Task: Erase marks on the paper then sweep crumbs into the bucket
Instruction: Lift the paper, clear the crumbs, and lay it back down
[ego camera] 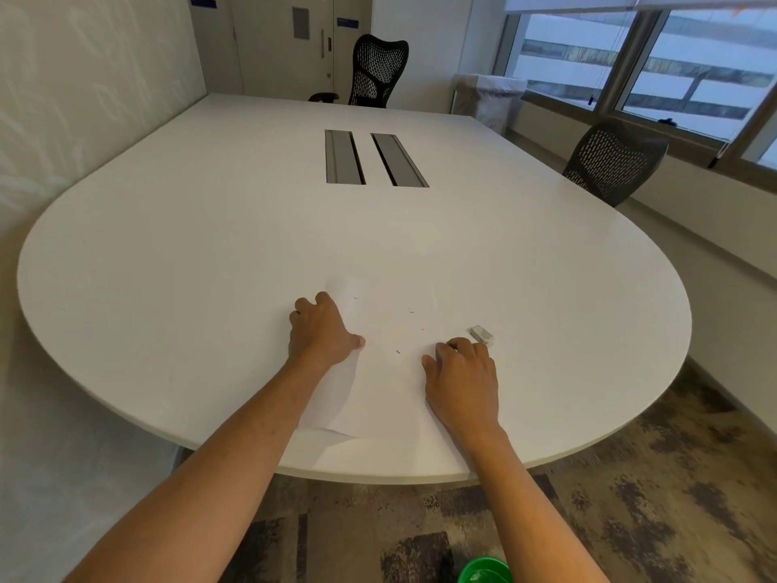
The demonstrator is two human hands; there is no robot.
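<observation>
A white sheet of paper [391,385] lies on the white table [168,288] near its front edge, with a few small dark crumbs [397,352] scattered on it. My left hand [321,334] holds the sheet's left edge, thumb on top and fingers curled. My right hand [462,376] grips the right edge the same way, with a dark shadow under its index finger. The sheet's near left corner curls up a little. A small grey-white eraser [482,334] lies on the table just beyond my right hand. A green bucket [483,572] stands on the floor below, partly hidden by my right forearm.
Two grey cable hatches [374,158] are set into the table's middle. Black mesh chairs stand at the far end [378,69] and the right side [614,162]. A lined bin [490,98] sits by the window. Patterned carpet [630,498] covers the floor.
</observation>
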